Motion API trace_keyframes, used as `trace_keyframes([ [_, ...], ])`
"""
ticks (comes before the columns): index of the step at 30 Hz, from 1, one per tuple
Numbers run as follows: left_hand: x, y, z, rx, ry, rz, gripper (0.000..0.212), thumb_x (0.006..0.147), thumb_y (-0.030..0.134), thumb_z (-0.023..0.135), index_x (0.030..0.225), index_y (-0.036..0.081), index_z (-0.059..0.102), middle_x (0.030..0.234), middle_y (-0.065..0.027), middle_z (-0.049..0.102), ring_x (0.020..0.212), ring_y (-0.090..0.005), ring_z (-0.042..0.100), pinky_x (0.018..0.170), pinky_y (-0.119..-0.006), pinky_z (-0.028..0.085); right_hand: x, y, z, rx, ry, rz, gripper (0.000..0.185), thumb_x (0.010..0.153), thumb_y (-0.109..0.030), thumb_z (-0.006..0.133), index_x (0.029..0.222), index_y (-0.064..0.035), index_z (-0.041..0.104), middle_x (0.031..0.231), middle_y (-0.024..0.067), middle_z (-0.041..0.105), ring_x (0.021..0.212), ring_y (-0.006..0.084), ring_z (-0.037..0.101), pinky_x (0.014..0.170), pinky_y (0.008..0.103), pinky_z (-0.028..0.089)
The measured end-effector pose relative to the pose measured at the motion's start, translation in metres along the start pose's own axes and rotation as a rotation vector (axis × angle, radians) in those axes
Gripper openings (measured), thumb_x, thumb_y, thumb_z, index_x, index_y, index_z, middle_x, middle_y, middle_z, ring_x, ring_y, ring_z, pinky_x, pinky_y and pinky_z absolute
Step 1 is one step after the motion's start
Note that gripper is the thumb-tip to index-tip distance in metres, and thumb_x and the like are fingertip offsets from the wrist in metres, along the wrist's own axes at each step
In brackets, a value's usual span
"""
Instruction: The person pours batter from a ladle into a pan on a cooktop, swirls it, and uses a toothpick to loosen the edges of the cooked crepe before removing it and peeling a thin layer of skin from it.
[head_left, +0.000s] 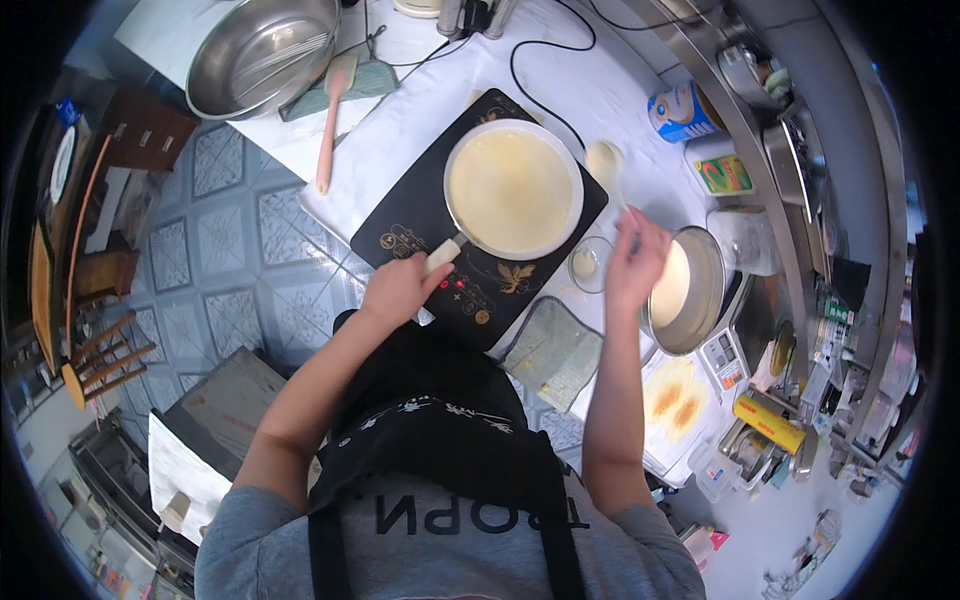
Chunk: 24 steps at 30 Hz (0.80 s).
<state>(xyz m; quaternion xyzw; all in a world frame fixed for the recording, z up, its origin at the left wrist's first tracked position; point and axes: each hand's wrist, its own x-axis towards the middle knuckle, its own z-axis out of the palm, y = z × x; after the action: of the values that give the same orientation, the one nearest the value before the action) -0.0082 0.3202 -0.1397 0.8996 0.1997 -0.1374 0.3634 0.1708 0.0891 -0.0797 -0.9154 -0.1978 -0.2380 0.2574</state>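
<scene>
A frying pan (514, 190) with a thin layer of pale yellow batter over its base stands on a black induction cooktop (480, 322). My left hand (401, 289) grips its cream-coloured handle (442, 256). Right of the pan, my right hand (637, 247) holds a ladle (604, 162) by its handle; the bowl of the ladle is over the table beside the cooktop. Under and beside that hand is a metal bowl (709, 285) of pale batter. A small glass dish (590, 264) lies between the cooktop and my right hand.
A folded green cloth (556, 352) lies near the table edge. At the upper left are a large steel basin (262, 60) holding a whisk and a pink-handled spatula (330, 127). A black cable (517, 67) crosses the table. Cooked pancakes (675, 401) and a scale (726, 360) are at the right.
</scene>
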Motion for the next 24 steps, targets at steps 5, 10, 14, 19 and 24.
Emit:
trace_keyframes([
  [5,0.023,0.008,-0.001,0.018,0.052,-0.029,0.051,0.089,0.048,0.05,0.08,-0.001,0.06,0.074,-0.0243,0.062,0.076,-0.0416,0.061,0.07,-0.048,0.048,-0.043,0.074,-0.082,-0.147,0.086,0.334,0.018,0.086,-0.016,0.063,0.098,-0.0035,0.068,0.077,0.006,0.064,0.077,0.0191,0.053,0.075,0.0326,0.043],
  [10,0.011,0.007,-0.008,0.083,0.021,-0.025,0.054,0.089,0.051,0.048,0.08,-0.001,0.06,0.073,-0.0241,0.062,0.076,-0.0403,0.062,0.068,-0.048,0.048,-0.089,0.123,-0.135,-0.269,0.107,0.467,0.019,0.087,-0.018,0.062,0.097,-0.004,0.069,0.082,0.007,0.065,0.079,0.0194,0.052,0.076,0.0322,0.043],
  [14,0.009,0.003,-0.005,0.085,0.035,-0.027,0.056,0.089,0.052,0.048,0.079,-0.002,0.06,0.075,-0.0258,0.061,0.076,-0.0412,0.061,0.068,-0.048,0.047,-0.106,0.135,-0.148,-0.263,0.114,0.464,0.018,0.086,-0.018,0.062,0.096,-0.0047,0.069,0.086,0.0087,0.064,0.084,0.0238,0.054,0.08,0.0352,0.043],
  [19,0.013,0.015,0.013,0.077,0.039,0.102,0.055,0.089,0.052,0.047,0.081,-0.001,0.06,0.076,-0.0268,0.061,0.079,-0.0424,0.06,0.069,-0.048,0.047,-0.105,0.148,-0.153,-0.251,0.097,0.415,0.017,0.085,-0.018,0.064,0.092,-0.0042,0.07,0.087,0.0105,0.064,0.089,0.0278,0.054,0.084,0.0365,0.042],
  [24,-0.004,0.002,0.003,0.091,0.052,-0.058,0.054,0.089,0.051,0.051,0.081,-0.001,0.061,0.074,-0.0275,0.06,0.076,-0.0445,0.06,0.066,-0.05,0.045,-0.102,0.161,-0.163,-0.274,0.089,0.421,0.014,0.082,-0.017,0.066,0.088,-0.0059,0.071,0.077,0.0083,0.062,0.081,0.0261,0.054,0.077,0.0357,0.044],
])
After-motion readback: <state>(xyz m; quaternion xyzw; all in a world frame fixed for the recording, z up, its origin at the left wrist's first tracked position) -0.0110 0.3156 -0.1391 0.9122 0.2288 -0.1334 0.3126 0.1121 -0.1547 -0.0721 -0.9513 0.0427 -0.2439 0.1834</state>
